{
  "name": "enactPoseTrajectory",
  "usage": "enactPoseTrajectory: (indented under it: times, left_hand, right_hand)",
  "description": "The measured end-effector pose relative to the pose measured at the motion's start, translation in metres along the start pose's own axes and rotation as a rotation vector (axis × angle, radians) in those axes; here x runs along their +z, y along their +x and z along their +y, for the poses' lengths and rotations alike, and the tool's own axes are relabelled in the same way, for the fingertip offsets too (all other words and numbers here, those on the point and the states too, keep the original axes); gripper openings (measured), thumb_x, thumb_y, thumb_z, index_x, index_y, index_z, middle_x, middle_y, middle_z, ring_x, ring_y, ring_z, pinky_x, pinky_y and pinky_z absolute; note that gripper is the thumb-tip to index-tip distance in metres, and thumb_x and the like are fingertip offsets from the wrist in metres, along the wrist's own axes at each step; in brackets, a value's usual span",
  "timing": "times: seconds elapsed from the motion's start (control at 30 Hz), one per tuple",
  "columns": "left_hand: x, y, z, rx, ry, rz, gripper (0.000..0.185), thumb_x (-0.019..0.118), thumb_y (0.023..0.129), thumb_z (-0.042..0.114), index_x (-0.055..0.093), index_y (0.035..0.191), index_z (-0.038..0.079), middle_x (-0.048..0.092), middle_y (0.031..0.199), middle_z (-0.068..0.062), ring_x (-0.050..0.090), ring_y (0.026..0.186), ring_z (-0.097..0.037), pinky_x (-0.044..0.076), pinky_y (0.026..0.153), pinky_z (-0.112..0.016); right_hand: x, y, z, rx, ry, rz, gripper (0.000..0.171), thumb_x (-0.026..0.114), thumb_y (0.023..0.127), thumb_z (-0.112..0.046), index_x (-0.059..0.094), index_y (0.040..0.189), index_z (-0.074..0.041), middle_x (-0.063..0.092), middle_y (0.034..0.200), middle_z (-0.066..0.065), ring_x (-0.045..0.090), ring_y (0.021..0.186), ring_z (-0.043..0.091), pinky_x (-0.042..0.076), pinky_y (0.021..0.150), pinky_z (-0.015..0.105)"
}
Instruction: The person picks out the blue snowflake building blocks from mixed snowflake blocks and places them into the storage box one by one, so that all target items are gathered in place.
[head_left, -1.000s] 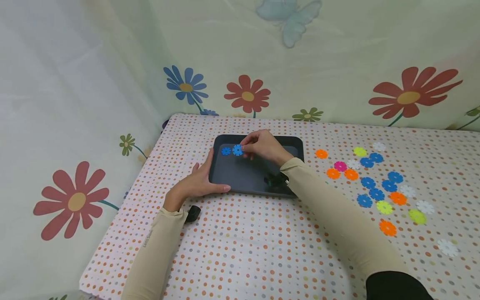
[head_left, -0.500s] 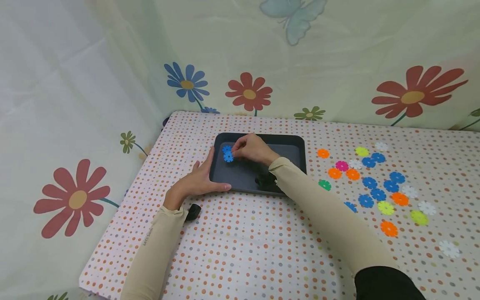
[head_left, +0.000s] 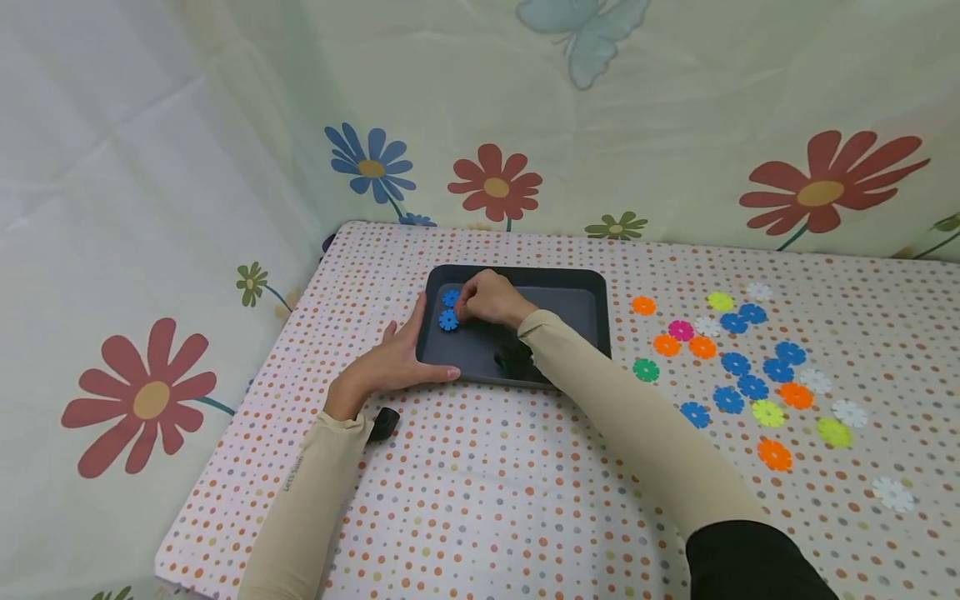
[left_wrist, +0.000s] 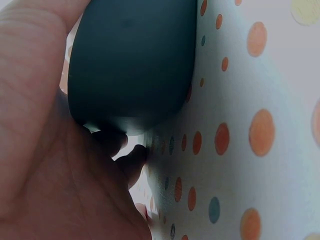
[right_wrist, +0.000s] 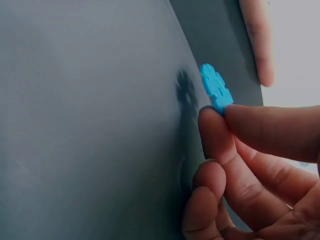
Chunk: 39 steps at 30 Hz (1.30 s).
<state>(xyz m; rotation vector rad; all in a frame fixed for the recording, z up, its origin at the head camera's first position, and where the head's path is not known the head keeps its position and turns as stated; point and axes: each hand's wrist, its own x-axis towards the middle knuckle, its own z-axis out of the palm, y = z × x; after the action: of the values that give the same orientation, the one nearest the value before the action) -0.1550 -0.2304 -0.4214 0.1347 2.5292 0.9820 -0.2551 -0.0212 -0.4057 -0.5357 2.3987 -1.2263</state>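
Observation:
A dark tray (head_left: pixel 577 321) lies on the dotted tablecloth. My right hand (head_left: pixel 465 313) reaches into its left part and pinches a blue flower-shaped disc (head_left: pixel 448 320) between thumb and forefinger. In the right wrist view the blue disc (right_wrist: pixel 216 89) stands on edge at my fingertips (right_wrist: pixel 212 120), close to the tray floor (right_wrist: pixel 90 125). A second blue disc (head_left: pixel 450 297) lies flat just behind it. My left hand (head_left: pixel 401 358) rests against the tray's front left corner (left_wrist: pixel 132 60), fingers straight along the side and thumb along the front edge.
Several loose discs lie right of the tray: orange (head_left: pixel 642 305), pink (head_left: pixel 680 331), green (head_left: pixel 645 369), blue (head_left: pixel 737 363), yellow-green (head_left: pixel 834 432) and white (head_left: pixel 890 493). Flowered curtains close off the back and left. The table's left edge (head_left: pixel 247 417) runs close to my left arm.
My right hand carried the blue disc leftward and toward me, from beside the first disc to just in front of it. The left hand stayed on the tray corner.

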Motion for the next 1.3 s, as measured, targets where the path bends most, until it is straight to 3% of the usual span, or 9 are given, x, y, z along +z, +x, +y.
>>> enactPoseTrajectory:
  times: [0.3, 0.77, 1.1, 1.3]
  left_hand:
    - [0.000, 0.000, 0.000, 0.002, 0.007, -0.003, 0.138, 0.079, 0.081, 0.076, -0.022, 0.168, 0.038, 0.000, 0.179, -0.002, -0.015, 0.159, -0.048, 0.014, 0.122, -0.074]
    - [-0.002, 0.000, 0.000, 0.017, -0.003, 0.005, 0.138, 0.080, 0.082, 0.074, -0.022, 0.168, 0.037, -0.003, 0.179, -0.001, -0.016, 0.159, -0.048, 0.012, 0.122, -0.073]
    - [-0.002, 0.001, 0.002, 0.019, -0.004, 0.004, 0.138, 0.079, 0.083, 0.074, -0.023, 0.168, 0.036, -0.004, 0.179, -0.001, -0.016, 0.159, -0.048, 0.013, 0.122, -0.073]
    - [-0.001, 0.000, 0.000, 0.011, 0.000, 0.001, 0.138, 0.080, 0.083, 0.073, -0.023, 0.168, 0.036, -0.006, 0.179, 0.000, -0.016, 0.159, -0.049, 0.012, 0.122, -0.074]
  right_hand:
    - [0.005, 0.004, 0.000, 0.020, -0.031, -0.001, 0.008, 0.078, 0.093, -0.004, 0.083, 0.095, 0.001, 0.079, 0.094, 0.011, 0.066, 0.086, 0.022, 0.049, 0.075, 0.030]
    - [0.006, 0.008, -0.003, -0.021, -0.130, 0.020, 0.007, 0.081, 0.093, -0.006, 0.083, 0.087, -0.002, 0.077, 0.087, 0.009, 0.066, 0.077, 0.022, 0.050, 0.068, 0.030]
    - [0.000, 0.007, 0.000, -0.023, -0.104, 0.021, 0.007, 0.080, 0.093, -0.005, 0.084, 0.089, -0.001, 0.078, 0.089, 0.010, 0.066, 0.080, 0.023, 0.050, 0.071, 0.031]
    - [-0.007, 0.003, 0.004, -0.017, -0.033, -0.024, 0.008, 0.078, 0.095, -0.006, 0.083, 0.092, -0.001, 0.077, 0.092, 0.009, 0.063, 0.084, 0.023, 0.050, 0.078, 0.033]
